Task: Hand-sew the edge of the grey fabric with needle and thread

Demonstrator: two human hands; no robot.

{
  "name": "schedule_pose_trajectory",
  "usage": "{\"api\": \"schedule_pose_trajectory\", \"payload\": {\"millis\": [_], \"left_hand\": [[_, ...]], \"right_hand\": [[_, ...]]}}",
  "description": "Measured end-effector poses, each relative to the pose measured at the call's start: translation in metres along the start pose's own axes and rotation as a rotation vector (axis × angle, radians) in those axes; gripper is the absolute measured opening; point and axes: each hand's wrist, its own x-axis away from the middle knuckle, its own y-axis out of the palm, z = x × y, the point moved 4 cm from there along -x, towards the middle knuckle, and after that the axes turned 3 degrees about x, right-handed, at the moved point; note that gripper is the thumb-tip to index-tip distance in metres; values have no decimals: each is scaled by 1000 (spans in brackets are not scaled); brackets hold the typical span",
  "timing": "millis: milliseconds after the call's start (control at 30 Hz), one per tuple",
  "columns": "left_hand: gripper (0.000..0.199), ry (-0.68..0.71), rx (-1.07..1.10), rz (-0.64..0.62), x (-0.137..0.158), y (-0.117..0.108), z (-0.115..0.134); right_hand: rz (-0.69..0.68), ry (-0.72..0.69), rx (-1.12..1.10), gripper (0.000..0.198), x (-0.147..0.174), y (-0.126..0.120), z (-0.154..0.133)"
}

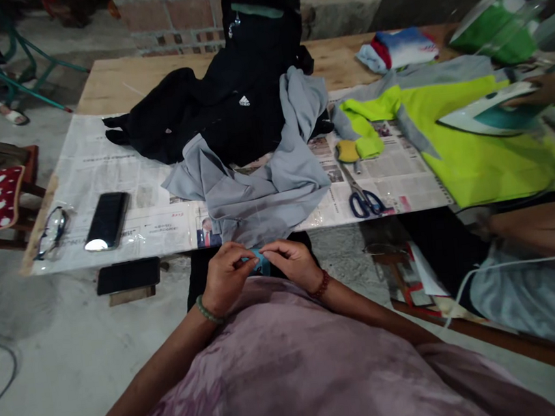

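Observation:
Close to my lap, at the table's front edge, both hands pinch a small blue piece (259,262) that looks like cloth or tape. My left hand (228,277), with a green bead bracelet, has thumb and forefinger closed at its left side. Opposite it, my right hand (295,266) pinches near the upper right; a dark red bracelet circles that wrist. Just beyond my fingers lies a crumpled grey garment (261,193), reaching the table edge. Behind it spreads a black garment (229,114) with a white logo. Blue-handled scissors (362,196) rest to the right.
Newspaper under clear plastic covers the table (162,235). Glasses (52,231) and a phone (108,219) lie left; another phone (128,276) is below. At right a co-worker's hand (548,87) holds an iron (489,112) over a yellow-grey garment (489,168). A white cord (518,262) runs below.

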Motion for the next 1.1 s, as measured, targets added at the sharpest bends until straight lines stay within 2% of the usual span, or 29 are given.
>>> {"api": "schedule_pose_trajectory", "payload": {"millis": [233,467,600,700,867,967,1100], "left_hand": [[9,52,-62,5,1,0,3],[12,-3,-72,16,2,-2,0],[13,-39,-8,18,3,-2,-3],[16,-133,149,10,4,0,-7],[23,-411,509,-9,7,10,-14],[23,-493,558,3,8,13,-15],[23,-533,615,64,8,14,-16]], "right_hand": [[6,-2,3,15,2,1,3],[-5,9,6,15,3,2,5],[-12,20,-1,15,3,3,6],[-25,32,2,15,4,5,6],[-50,27,-1,17,5,7,6],[-53,12,5,17,5,8,4],[-57,-4,20,17,5,9,2]]}}
